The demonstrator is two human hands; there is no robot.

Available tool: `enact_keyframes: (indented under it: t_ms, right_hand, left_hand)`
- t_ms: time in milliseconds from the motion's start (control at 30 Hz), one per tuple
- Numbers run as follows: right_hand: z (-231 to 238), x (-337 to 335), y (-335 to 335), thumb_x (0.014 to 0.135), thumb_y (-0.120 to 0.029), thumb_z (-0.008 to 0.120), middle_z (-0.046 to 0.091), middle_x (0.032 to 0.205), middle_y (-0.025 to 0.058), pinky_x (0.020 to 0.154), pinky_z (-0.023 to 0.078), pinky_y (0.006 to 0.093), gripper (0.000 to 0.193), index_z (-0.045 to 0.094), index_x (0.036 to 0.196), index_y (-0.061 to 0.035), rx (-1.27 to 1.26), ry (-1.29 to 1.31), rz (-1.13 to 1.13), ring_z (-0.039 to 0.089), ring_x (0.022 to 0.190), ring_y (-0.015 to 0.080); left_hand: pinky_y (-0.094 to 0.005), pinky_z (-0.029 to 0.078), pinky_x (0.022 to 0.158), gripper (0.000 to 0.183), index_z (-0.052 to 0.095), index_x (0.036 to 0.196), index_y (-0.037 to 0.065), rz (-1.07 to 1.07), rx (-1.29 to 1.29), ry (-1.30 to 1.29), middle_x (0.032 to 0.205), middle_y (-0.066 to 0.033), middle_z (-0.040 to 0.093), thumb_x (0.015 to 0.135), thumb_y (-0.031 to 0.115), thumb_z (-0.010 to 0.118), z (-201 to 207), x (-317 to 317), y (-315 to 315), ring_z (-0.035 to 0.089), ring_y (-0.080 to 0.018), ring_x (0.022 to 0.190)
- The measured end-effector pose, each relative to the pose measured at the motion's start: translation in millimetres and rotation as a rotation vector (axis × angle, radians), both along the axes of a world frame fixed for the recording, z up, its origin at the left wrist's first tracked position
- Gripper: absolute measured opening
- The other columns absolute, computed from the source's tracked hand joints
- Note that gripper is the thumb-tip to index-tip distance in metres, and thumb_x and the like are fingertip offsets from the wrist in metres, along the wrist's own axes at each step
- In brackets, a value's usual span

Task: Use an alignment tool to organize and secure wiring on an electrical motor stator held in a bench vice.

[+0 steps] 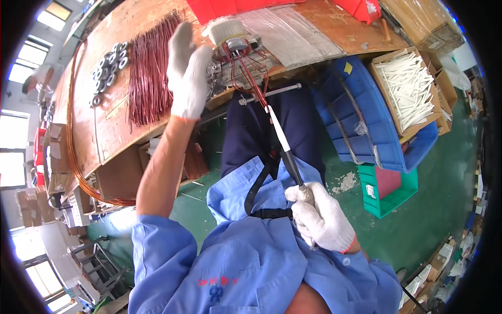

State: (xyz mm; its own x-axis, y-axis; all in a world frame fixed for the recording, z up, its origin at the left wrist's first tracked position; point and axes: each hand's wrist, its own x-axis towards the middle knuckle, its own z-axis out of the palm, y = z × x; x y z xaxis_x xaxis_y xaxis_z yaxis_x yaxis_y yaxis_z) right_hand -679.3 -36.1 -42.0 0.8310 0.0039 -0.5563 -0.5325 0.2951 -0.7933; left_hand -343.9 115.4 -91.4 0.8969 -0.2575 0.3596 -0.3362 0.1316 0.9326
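1. Rings, grey and dark, stand clustered at the far left of the workbench; grouping them apart from the wire presumably keeps them easy to pick.
2. Wire bundle, red-brown, lies right of the rings. Its strands run roughly parallel toward the near edge, a lay that likely limits tangling.
3. Left hand, gloved, is over the right border of the wire bundle. Fingers are extended and grip nothing; contact with the strands cannot be confirmed. This position probably keeps it clear of the line of pull.
4. Grey ring sits at far centre in what appears to be a fixture, just nearer than a white pad. Red wires extend from it toward the near side; a firm seat would resist tension.
5. Metal bar lies crosswise at the near bench edge, likely a clamp handle left accessible.
6. Hand tool, white-shafted with a black handle, meets the red wires at its tip; the attachment is too small to tell. Its alignment suggests force along the wires.
7. Right hand, gloved, has fingers wrapped around the handle near the torso, probably for leverage.
8. Blue crate, at right, supports a tilted cardboard box of white strips, apparently angled for reach.
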Motion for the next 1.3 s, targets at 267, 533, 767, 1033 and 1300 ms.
enact_keyframes:
  t_ms: [267,533,767,1033,1300]
  right_hand:
    - [-12.5,-50.8,-4.2,0.104,-0.008,0.07,0.076,0.095,0.0092,0.07,0.058,0.0332,0.033,0.053,0.129,0.004,-0.239,-0.059,0.112,0.072,0.073,0.0162]
    - [-48.4,131.2,32.9,0.113,-0.019,0.059,0.056,0.075,0.0001,0.045,0.04,0.0244,0.024,0.061,0.126,0.0011,0.249,-0.271,-0.161,0.048,0.052,0.0055]
    - [-46.0,163.3,-2.5,0.11,-0.022,0.066,0.057,0.077,-0.0016,0.047,0.04,0.0251,0.021,0.065,0.119,-0.0036,0.154,-0.18,-0.043,0.048,0.055,0.0036]
    - [-61.5,162.9,4.8,0.109,-0.024,0.066,0.056,0.074,-0.0016,0.049,0.042,0.0278,0.021,0.063,0.111,-0.004,0.031,-0.232,-0.054,0.051,0.057,0.0051]
    - [-36.1,30.0,-1.8,0.11,-0.023,0.065,0.06,0.073,-0.0005,0.056,0.044,0.0265,0.02,0.064,0.114,-0.0034,0.137,-0.024,0.065,0.054,0.062,0.0058]
  left_hand:
    - [-0.0449,0.04,0.122,0.079,0.048,0.16,0.003,0.423,0.461,-1.057,0.157,-0.0238,0.052,0.09,0.021,0.08,75.8,-23.7,-25.5,0.048,-0.041,0.148]
    - [-0.0352,0.048,0.111,0.057,0.062,0.152,0.015,0.044,0.55,-0.148,0.14,-0.0192,0.072,0.103,0.042,0.052,35.4,129.2,-34.6,0.067,-0.0275,0.131]
    - [-0.0396,0.048,0.112,0.076,0.059,0.147,-0.001,0.062,0.684,0.024,0.144,-0.0245,0.068,0.101,0.059,0.051,-1.1,114.2,-44.0,0.065,-0.0348,0.134]
    - [-0.0317,0.054,0.099,0.068,0.062,0.139,-0.004,-0.19,0.488,0.11,0.12,-0.0118,0.074,0.09,0.037,0.085,44.1,29.5,-37.6,0.069,-0.0186,0.107]
    - [-0.0305,0.047,0.107,0.043,0.073,0.124,-0.001,-0.327,0.494,0.004,0.122,-0.0041,0.073,0.099,0.034,0.071,49.5,17.9,-22.3,0.064,-0.0141,0.116]
